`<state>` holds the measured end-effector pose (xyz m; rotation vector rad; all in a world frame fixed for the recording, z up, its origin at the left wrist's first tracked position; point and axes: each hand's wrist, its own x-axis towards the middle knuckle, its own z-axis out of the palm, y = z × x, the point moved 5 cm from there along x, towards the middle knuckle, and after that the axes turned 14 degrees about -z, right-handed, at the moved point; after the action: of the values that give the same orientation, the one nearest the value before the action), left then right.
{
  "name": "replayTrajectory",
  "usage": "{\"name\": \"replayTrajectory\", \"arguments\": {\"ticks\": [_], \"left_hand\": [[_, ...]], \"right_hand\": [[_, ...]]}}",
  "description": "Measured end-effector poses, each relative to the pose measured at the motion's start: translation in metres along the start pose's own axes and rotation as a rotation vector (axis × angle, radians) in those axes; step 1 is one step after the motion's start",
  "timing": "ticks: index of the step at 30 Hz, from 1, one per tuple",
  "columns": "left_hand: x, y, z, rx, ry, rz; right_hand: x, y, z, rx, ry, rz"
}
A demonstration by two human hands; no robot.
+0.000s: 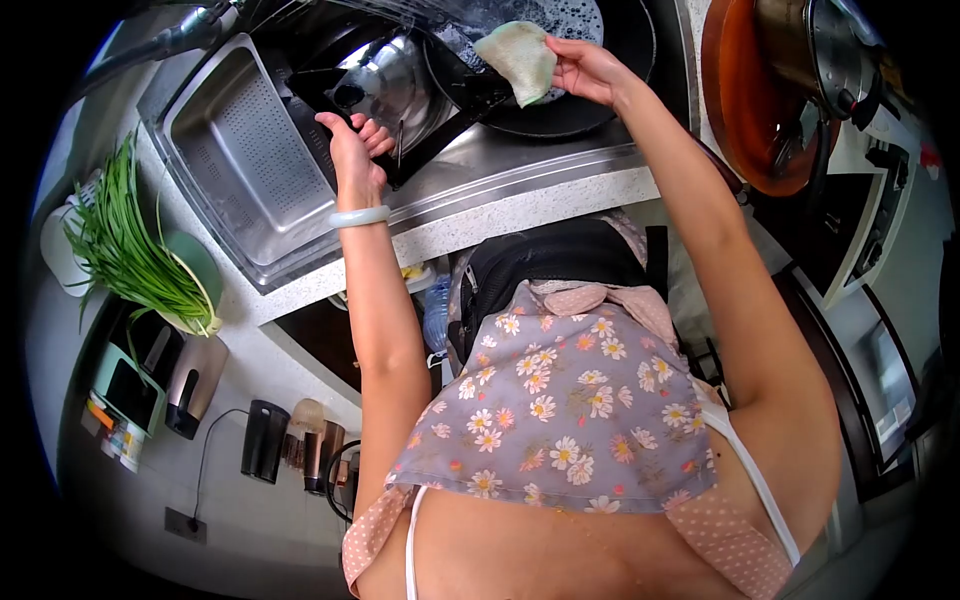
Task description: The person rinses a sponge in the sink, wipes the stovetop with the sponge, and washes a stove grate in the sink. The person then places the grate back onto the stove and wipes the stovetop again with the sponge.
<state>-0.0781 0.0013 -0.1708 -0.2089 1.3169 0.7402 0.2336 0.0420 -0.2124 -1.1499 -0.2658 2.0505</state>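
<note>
My right hand (588, 72) pinches a pale, greenish-white dishcloth (517, 62) by its edge over a black pan (632, 60). Soapy bubbles show inside the pan, under running water. My left hand (360, 150), with a pale bangle at its wrist, is closed at the end of the pan's long black handle (445, 140). Its fingers partly hide the grip. Behind that hand, a shiny metal bowl or lid (395, 80) lies in the sink among dark pieces I cannot make out.
A perforated steel basket (245, 140) sits at the sink's left, below the faucet (165, 45). Green chives (125, 235) stand in a container on the left counter. To the right are a round brown board (735, 110) and a metal pot (790, 45).
</note>
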Motion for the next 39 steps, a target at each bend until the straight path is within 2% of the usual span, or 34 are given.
{"name": "replayTrajectory", "arguments": {"ticks": [3,6,8,10,12,14,16,17,18,20,21,22,25,28,29,30,32,35,36,38,39], "left_hand": [[0.0,-0.002,-0.001,0.011,0.024,0.014],[-0.001,-0.001,-0.006,0.022,0.027,0.024],[-0.001,-0.001,-0.007,0.026,0.022,0.016],[-0.001,-0.003,-0.004,0.023,0.048,0.023],[-0.001,-0.002,-0.002,0.03,0.063,0.034],[-0.004,0.0,-0.001,0.044,0.069,0.047],[-0.004,-0.002,-0.005,0.053,0.057,0.042],[-0.003,0.001,-0.003,0.059,0.045,0.045],[-0.003,-0.001,-0.001,0.078,0.057,0.057],[-0.001,-0.005,0.002,0.071,0.032,0.046],[-0.001,-0.006,0.002,0.091,0.031,0.061],[0.003,-0.006,-0.003,0.085,0.034,0.055],[0.005,-0.007,-0.002,0.081,0.05,0.1],[0.008,-0.003,0.004,0.063,0.085,0.142],[0.009,-0.001,0.006,0.056,0.069,0.136],[0.01,0.001,0.007,0.047,0.054,0.132],[0.012,0.002,0.005,0.029,0.024,0.103],[0.011,0.002,0.001,0.019,0.011,0.081],[0.012,0.002,0.001,0.014,0.009,0.081],[0.009,0.003,0.002,0.019,0.007,0.099],[0.008,0.002,0.002,0.02,-0.005,0.103]], "right_hand": [[0.0,-0.001,0.004,0.21,-0.152,-0.02],[0.007,-0.013,0.008,-0.251,-0.057,-0.233],[0.021,-0.001,0.012,-0.786,-0.106,-0.452],[0.021,0.031,0.028,-1.228,-0.146,-0.537],[0.01,0.047,0.041,-1.566,-0.123,-0.516],[0.011,0.036,0.031,-1.426,-0.107,-0.53],[0.025,0.028,0.019,-1.289,-0.096,-0.409],[0.023,0.021,0.031,-1.262,-0.055,-0.416],[0.032,0.028,0.038,-1.282,-0.075,-0.551],[0.037,0.043,0.075,-1.292,-0.22,-0.565],[0.038,0.047,0.093,-1.434,-0.392,-0.593],[0.047,0.055,0.095,-1.582,-0.556,-0.701],[0.062,0.052,0.103,-1.737,-1.079,-1.208],[0.093,0.04,0.11,-1.862,-0.801,-0.922],[0.103,0.019,0.117,-1.739,-0.595,-0.761],[0.113,-0.002,0.12,-1.491,-0.433,-0.805],[0.118,-0.035,0.117,-1.482,-0.034,-1.066],[0.118,-0.002,0.095,-1.749,-0.124,-0.925],[0.106,0.005,0.089,-1.679,-0.191,-1.035],[0.084,0.001,0.076,-1.741,-0.345,-0.915],[0.076,-0.001,0.06,-1.812,-0.328,-0.674]]}}
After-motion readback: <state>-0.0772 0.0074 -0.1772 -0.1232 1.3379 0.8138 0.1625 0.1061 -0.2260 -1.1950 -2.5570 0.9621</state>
